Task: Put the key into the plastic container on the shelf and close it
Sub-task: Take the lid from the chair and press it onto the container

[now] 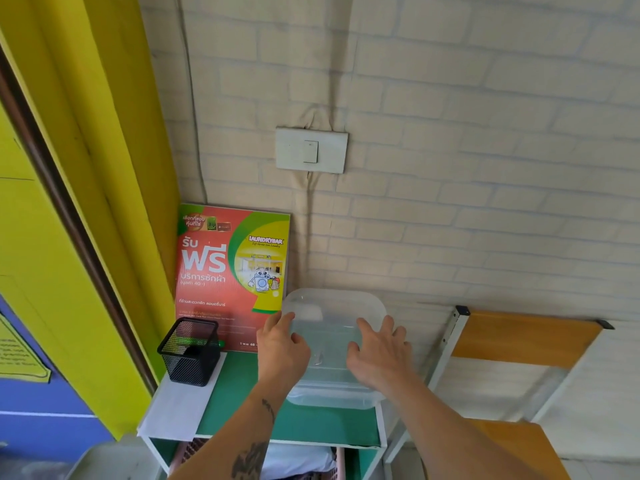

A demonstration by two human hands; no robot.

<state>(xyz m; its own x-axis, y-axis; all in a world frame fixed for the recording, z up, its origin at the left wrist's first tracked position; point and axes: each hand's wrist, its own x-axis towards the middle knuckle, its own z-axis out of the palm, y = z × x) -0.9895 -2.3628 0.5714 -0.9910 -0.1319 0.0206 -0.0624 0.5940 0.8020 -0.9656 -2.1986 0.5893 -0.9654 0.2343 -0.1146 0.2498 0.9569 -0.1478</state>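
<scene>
A clear plastic container (334, 389) stands on the green top of a small shelf (242, 393), close to the brick-pattern wall. Its translucent lid (332, 306) lies on top of it. My left hand (282, 344) rests on the lid's left side, fingers spread over the edge. Flat on the lid's right side lies my right hand (379, 351), its fingers apart. Something small shows faintly through the plastic between my hands (318, 358); I cannot tell whether it is the key.
A black mesh pen holder (190, 351) stands on white paper (180, 400) at the shelf's left. A red and green laundry poster (232, 271) leans against the wall behind. A folded wooden table (512, 337) stands to the right. A light switch (311, 150) is on the wall.
</scene>
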